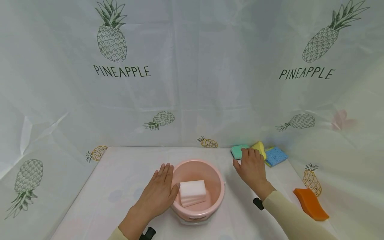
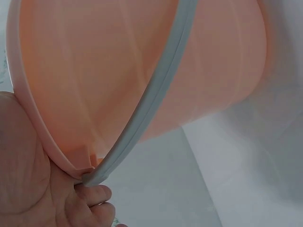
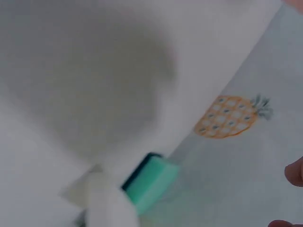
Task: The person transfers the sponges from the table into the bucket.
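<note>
A pink bucket (image 1: 220, 193) with a grey handle (image 2: 147, 101) stands in front of me, holding a stack of white blocks that look like sponges (image 1: 192, 189). My left hand (image 1: 157, 193) rests against the bucket's left rim, fingers straight and thumb at the rim. At the back right, my right hand (image 1: 251, 168) hovers by the sponges, its fingertips overlapping a green sponge (image 1: 237, 151) in the head view. Its fingertips (image 3: 296, 172) show spread apart in the right wrist view, with nothing between them. A blurred whitish shape (image 3: 110, 203) lies beside the green sponge there.
Beyond my right hand lie a yellow sponge (image 1: 259, 148) and a blue sponge (image 1: 276, 156). An orange sponge (image 1: 311, 204) lies at the table's right edge. A white sheet with pineapple prints (image 1: 192, 83) hangs behind the table and at both sides.
</note>
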